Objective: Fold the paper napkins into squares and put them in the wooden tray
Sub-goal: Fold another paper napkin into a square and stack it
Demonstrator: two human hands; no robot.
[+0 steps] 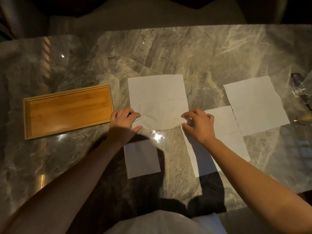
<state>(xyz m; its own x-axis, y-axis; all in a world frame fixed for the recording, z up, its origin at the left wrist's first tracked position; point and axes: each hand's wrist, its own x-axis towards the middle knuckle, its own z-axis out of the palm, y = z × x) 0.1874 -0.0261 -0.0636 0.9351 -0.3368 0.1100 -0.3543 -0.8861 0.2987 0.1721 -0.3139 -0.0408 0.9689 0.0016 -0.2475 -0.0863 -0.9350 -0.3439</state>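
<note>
A white paper napkin (157, 98) lies unfolded at the table's centre. My left hand (124, 119) pinches its near left corner and my right hand (198, 124) pinches its near right corner; the near edge is lifted slightly. An empty wooden tray (27, 119) sits to the left. A small folded square napkin (141, 159) lies nearer to me, in shadow. Another unfolded napkin (256, 105) lies at the right, and a third (226, 132) lies partly under my right hand and forearm.
The marble table (168, 53) is glossy with light reflections. A clear plastic wrapper with a dark object (302, 92) lies at the far right edge. A chair back shows beyond the far edge.
</note>
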